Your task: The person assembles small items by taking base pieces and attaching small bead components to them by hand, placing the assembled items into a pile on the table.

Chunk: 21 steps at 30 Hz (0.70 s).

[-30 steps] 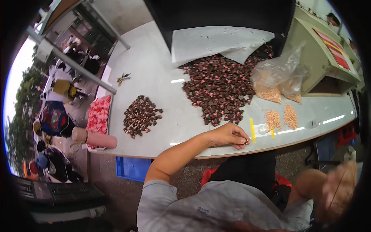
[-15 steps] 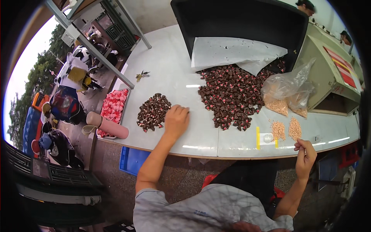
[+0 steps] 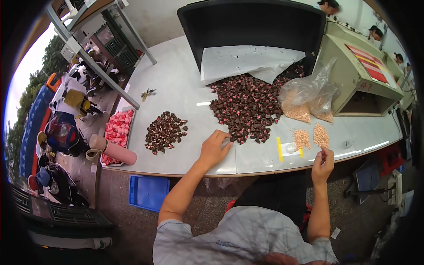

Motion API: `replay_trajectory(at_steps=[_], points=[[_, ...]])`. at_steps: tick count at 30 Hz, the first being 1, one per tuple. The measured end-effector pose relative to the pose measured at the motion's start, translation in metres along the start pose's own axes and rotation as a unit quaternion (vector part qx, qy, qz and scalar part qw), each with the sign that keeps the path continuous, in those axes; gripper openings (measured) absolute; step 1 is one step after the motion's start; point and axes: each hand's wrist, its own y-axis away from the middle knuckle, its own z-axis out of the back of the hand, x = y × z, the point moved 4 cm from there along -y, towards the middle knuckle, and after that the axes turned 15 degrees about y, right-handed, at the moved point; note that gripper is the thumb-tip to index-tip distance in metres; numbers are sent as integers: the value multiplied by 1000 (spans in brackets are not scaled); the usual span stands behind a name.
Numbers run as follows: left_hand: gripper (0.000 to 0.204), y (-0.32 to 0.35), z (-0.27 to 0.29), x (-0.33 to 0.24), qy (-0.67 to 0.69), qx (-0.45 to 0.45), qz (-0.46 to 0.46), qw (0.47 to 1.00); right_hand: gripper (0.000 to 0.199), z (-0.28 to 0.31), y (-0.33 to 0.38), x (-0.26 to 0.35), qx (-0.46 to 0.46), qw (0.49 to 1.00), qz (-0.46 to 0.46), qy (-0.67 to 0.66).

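Note:
My left hand (image 3: 215, 149) rests at the lower left edge of a large heap of small dark brown pieces with pink-red faces (image 3: 245, 104). Its fingers reach to the heap, with the thumb apart. To its left lies a smaller pile of dark pieces with cream faces (image 3: 164, 132). My right hand (image 3: 323, 165) is closed in a pinch at the near end of a small pile of beige pieces (image 3: 321, 134); whatever is between its fingertips is too small to make out. Beside that lies a second beige pile (image 3: 302, 139), near yellow tape strips (image 3: 279, 149).
A black bin (image 3: 251, 26) lies tipped behind the heap, with a white sheet (image 3: 247, 64) at its mouth. Clear bags of beige pieces (image 3: 297, 111) lean near a beige metal housing (image 3: 353, 84). A pink bottle (image 3: 113, 150) lies against a tray of pink pieces (image 3: 131, 118).
My left hand has moved right, from beside the smaller dark pile to the large heap's edge. My right hand stays pinched near the beige pile. The whole view has shifted.

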Motion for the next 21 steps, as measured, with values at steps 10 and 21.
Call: replay_trajectory(at_steps=[10, 21], points=[[19, -7, -18, -1, -21, -6, 3, 1000, 11, -22, -4, -10, 123, 990, -66, 2], [26, 6, -15, -16, 25, -14, 35, 999, 8, -31, -12, -11, 204, 972, -37, 108]])
